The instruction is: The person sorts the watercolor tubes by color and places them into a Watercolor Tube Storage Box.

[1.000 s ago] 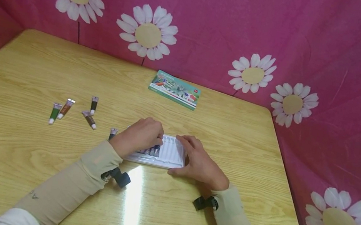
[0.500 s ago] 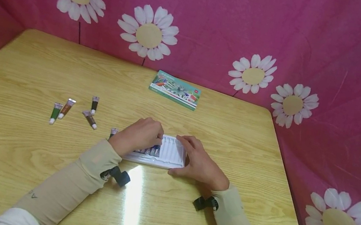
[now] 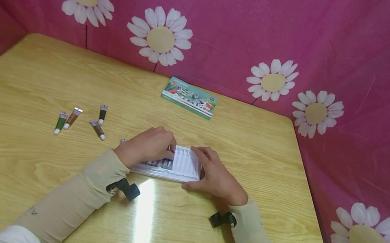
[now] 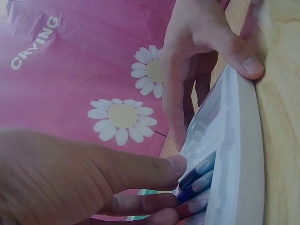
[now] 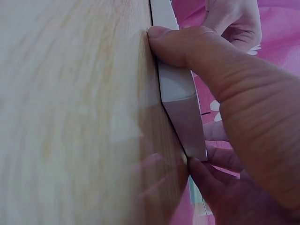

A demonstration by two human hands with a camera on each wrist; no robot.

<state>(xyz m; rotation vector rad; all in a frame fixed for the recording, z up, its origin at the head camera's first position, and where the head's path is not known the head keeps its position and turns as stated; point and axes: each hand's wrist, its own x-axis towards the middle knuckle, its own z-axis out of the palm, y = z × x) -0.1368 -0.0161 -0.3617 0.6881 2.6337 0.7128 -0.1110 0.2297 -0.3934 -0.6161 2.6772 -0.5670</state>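
"CRYING" (image 4: 34,43) on pink cloth (image 4: 61,89)

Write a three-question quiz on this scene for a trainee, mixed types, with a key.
1. Which hand grips the end of the white tray?
A) the left
B) the right
C) neither

2. True or false: the teal printed box lies apart from the tray.

3. Fill in: in the head view, the leftmost paint tube on the table is ____ in colour.

Key: 1. B, the right hand. 2. True. 3. Green.
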